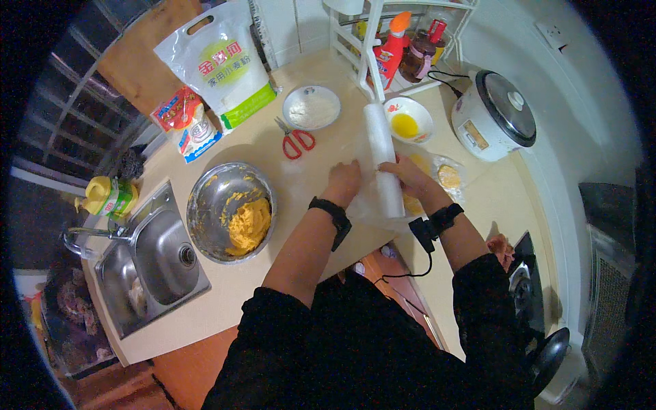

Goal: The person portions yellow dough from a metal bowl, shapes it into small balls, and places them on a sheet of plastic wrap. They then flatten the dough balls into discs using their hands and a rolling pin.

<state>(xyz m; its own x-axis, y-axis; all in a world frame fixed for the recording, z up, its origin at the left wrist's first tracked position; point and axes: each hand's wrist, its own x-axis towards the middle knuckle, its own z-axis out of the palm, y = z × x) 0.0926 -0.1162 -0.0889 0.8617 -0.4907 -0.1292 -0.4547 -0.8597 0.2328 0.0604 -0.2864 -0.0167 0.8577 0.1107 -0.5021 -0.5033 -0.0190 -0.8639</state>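
My right hand (408, 177) grips a roll of clear plastic film (383, 159) that lies over the counter. A thin sheet comes off its left side, and my left hand (345, 179), fingers curled, is at that sheet; it seems to pinch it. Flat yellow dough rounds lie right of the roll, one (449, 176) on plastic, others partly hidden under film. Red-handled scissors (298, 143) lie near a bowl of white flour (311, 108). Left of my left forearm stands a steel mixing bowl (200, 225) with a lump of yellow dough (249, 224). A bowl (427, 120) holds yellow liquid.
A flour bag (220, 66) and a smaller packet (187, 125) stand at the back left. The steel sink (166, 256) is on the left. A white rack (376, 56) with bottles and a rice cooker (492, 115) stand back right, a gas stove (525, 287) at right.
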